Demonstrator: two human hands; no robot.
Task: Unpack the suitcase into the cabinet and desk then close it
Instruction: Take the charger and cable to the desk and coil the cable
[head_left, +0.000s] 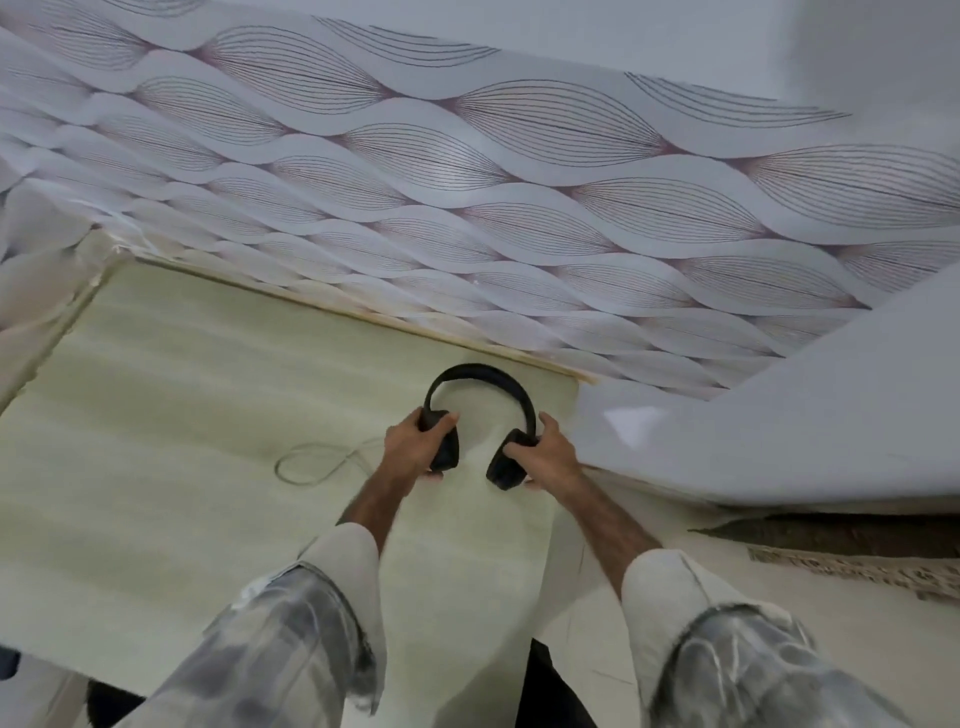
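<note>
Pale desk (156, 415) against patterned wall. Left hand (418, 441) and right hand (545, 457) each clasp an earcup of headphones (480, 374), just above desk. Suitcase unseen; progress unclear.

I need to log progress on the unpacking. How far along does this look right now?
Done: hard to judge; only a thin looped cable already lies on the pale desk top. In hand: black headphones, left hand and right hand each gripping an ear cup over the desk. Left: setting them down; the suitcase and cabinet are out of view, so remaining items and closing cannot be judged.
</note>
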